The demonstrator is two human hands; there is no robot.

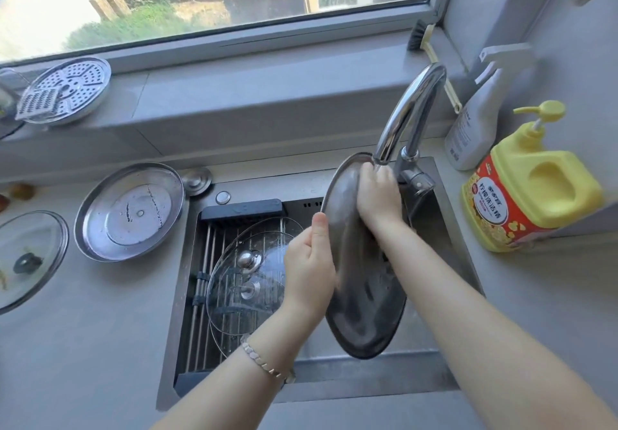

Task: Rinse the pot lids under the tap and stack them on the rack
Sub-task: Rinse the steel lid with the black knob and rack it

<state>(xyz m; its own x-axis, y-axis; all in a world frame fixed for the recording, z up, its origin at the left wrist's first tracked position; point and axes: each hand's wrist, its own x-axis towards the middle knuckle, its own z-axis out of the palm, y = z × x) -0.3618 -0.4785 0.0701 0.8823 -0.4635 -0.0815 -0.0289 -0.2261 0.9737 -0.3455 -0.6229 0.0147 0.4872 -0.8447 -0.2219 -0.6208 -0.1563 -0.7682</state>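
Steel pot lid [364,296], held on edge over the sink [444,215] beneath the tap [406,118]. The left hand [309,262] clamps its near rim while the right hand [379,195] lies flat on its upper face, rubbing under the water, so rinsing is the step in hand. Glass lids [244,279] already lie on the rack [204,255] (left half of the sink). Next, probably, the lid swings left onto them, gently against the glass.

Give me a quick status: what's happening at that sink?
Left hand grips steel lid by its rim; right hand rubs its face under tap. Glass lids already on rack. Nothing in the way.
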